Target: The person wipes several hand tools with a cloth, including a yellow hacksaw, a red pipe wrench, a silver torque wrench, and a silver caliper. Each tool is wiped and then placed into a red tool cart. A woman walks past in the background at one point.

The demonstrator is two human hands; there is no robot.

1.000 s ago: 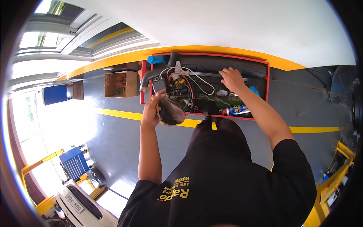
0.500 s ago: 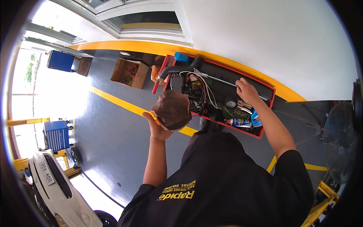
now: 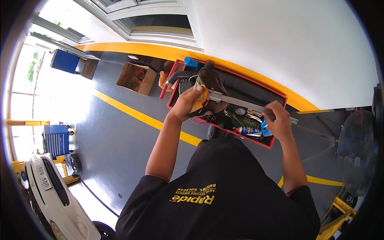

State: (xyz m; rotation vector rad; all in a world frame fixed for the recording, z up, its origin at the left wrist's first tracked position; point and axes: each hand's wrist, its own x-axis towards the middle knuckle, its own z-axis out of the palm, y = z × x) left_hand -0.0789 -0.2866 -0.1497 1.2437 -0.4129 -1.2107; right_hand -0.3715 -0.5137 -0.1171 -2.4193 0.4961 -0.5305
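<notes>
Your right fingers (image 3: 272, 109) pinch a caliper (image 3: 240, 103) over the red tray's (image 3: 273, 143) right edge; your left fingers (image 3: 199, 89) grip a cap (image 3: 210, 79).

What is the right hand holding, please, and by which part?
The right hand holds a silver caliper by its long bar, near the right end.

Working this from way off, I'm seeing a black tee (image 3: 240, 204) with short sleeves, yellow lettering (image 3: 193, 194) left of the tee's middle, one big row and two smaller, upside down to me. Left hand (image 3: 189, 102) and right hand (image 3: 279, 120) bare, dark shoe (image 3: 211, 132) beyond the tee's far edge
</notes>
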